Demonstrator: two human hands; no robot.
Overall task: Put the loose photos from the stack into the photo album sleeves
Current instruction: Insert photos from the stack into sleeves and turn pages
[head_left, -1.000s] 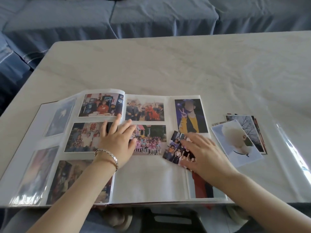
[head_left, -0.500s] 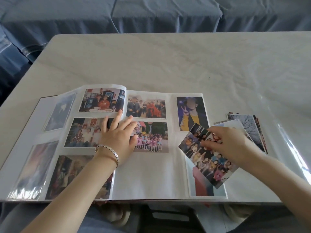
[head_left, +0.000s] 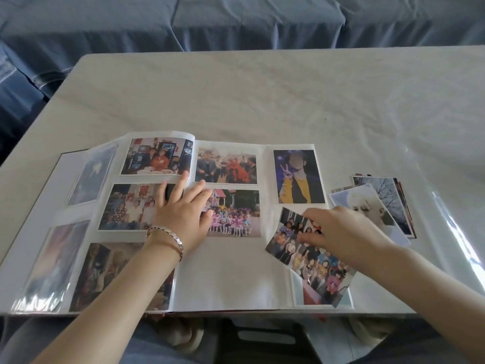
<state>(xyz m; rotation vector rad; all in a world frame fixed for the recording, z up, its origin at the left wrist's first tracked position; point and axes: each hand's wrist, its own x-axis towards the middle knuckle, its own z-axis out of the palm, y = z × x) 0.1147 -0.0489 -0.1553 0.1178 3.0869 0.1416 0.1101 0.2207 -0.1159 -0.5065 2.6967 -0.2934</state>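
Right hand (head_left: 341,232) is sliding the group photo (head_left: 315,261) lower over the album (head_left: 231,279), fingers pinching it; left hand (head_left: 183,219) is lying flat, fingers straight.

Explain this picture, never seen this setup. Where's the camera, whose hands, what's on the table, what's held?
No machine here: a person works with bare hands, and the one camera sits on their head, looking forward and down. A photo album lies open on the pale table, many sleeves already filled. The left hand, wearing a bracelet, rests flat near the album's spine. The right hand pinches a group photo, tilted over the lower right page. A stack of loose photos lies on the table just right of the album.
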